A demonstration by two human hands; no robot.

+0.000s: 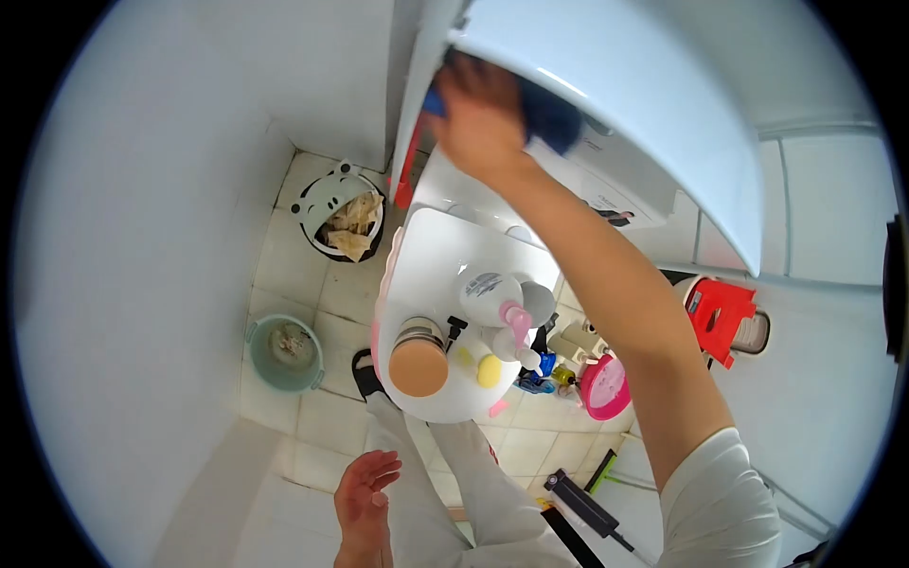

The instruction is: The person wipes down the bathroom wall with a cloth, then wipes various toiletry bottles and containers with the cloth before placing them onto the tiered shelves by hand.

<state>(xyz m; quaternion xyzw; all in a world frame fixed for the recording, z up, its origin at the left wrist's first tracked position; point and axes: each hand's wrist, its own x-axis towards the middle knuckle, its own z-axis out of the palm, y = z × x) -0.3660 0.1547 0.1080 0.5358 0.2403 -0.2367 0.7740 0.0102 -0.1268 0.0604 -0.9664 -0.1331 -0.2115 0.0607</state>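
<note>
Your right hand (483,128) touches one dark blue cloth (552,118) on the far side; I cannot tell whether its blurred grasp pinches it. Your left hand (362,497), near, hangs loosely spread. One bin (324,195) and one bucket (284,379) stand left.

The right hand (481,123) is working in a tight spot: the curved white panel (615,62) crowds it above and to the right, a red strip (405,180) stands just off its lower left, and a white box (630,187) sits to its right, past the wrist. The easier way out is back toward the body, over a bare strip of lid (428,270); farther that way, a pump bottle (485,292) and a jar (418,367) get in the way. Around the left hand (365,488) there's open air, with a trouser leg (417,473) close on its right and a bucket (261,367) well off to its upper left.
</note>
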